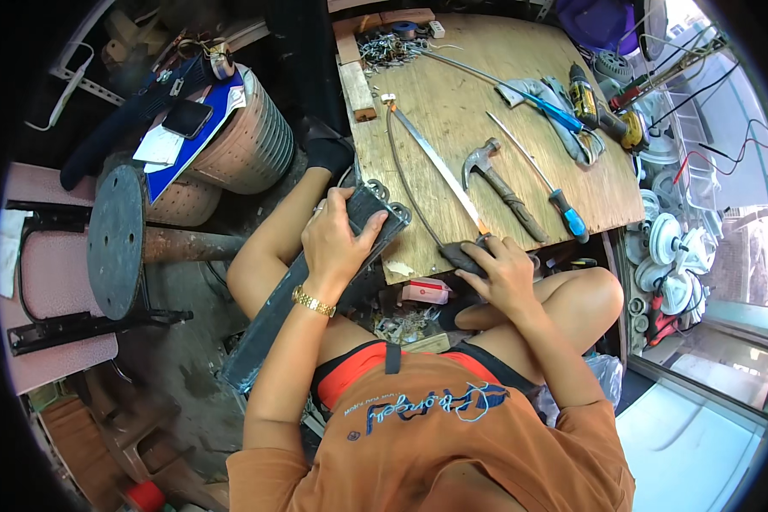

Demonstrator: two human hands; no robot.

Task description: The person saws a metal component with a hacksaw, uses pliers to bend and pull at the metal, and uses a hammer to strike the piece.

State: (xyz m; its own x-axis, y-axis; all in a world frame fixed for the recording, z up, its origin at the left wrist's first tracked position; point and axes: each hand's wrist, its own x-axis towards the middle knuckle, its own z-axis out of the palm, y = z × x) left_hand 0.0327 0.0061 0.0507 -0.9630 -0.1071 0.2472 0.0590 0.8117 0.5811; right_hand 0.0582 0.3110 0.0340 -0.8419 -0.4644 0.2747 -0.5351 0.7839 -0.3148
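My left hand [340, 239] is closed round the upper end of a long dark box-shaped bar [260, 328]. Rounded metal loops show at its far end, beside the table's left edge, and the bar slants down across my left thigh. On the table's near edge, my right hand [505, 275] grips the dark handle of a hacksaw [435, 158]. Its thin curved frame and straight pale blade point away from me over the wood. Blade and bar are apart. A claw hammer [502, 189] and a blue-handled screwdriver [565, 209] lie right of the saw.
The plywood table [435, 94] also bears a long blue-handled tool [520, 96], a glove [572, 141], a yellow-black drill [589, 98] and a heap of small metal bits [388, 51]. Left stand a perforated metal drum [252, 141] holding a phone [187, 119], and a round metal plate [115, 243].
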